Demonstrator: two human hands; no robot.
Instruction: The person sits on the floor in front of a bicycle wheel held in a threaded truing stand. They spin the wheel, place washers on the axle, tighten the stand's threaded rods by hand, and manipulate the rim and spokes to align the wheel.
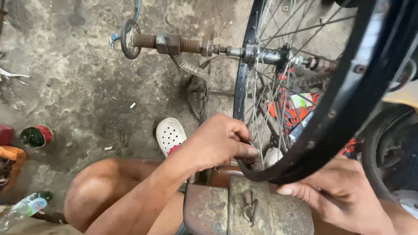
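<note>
The wheel rim [348, 100] runs off the top edge, hiding the right hand's [344, 196] fingertips.

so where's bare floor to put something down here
Bare concrete floor lies between the threaded axle, the red can and the white clog. It is crowded by the wheel rim, where the left hand and right hand work.

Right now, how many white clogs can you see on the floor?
2. One white clog sits left of the left hand; the other shows behind the wheel's spokes, partly hidden.

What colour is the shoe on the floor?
White with small holes, shown in the head view.
</note>
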